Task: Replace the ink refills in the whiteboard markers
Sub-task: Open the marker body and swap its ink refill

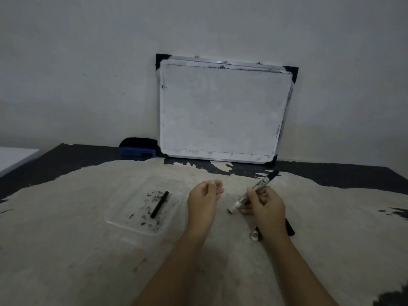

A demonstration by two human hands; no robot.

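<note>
While the old refill [159, 204] lies in the tray [123, 219], the right hand [263, 206] beside the tray grips the marker [254, 191], seemingly awaiting new ink; the left hand [204, 200] is loosely curled, empty.

- The light is dim and grey.
- A plain pale wall [88, 62] fills the upper half, with a few small marks.
- The table [66, 250] has a dark surface, worn to beige over most of its top.
- A white surface [13, 157] shows at the left edge.
</note>
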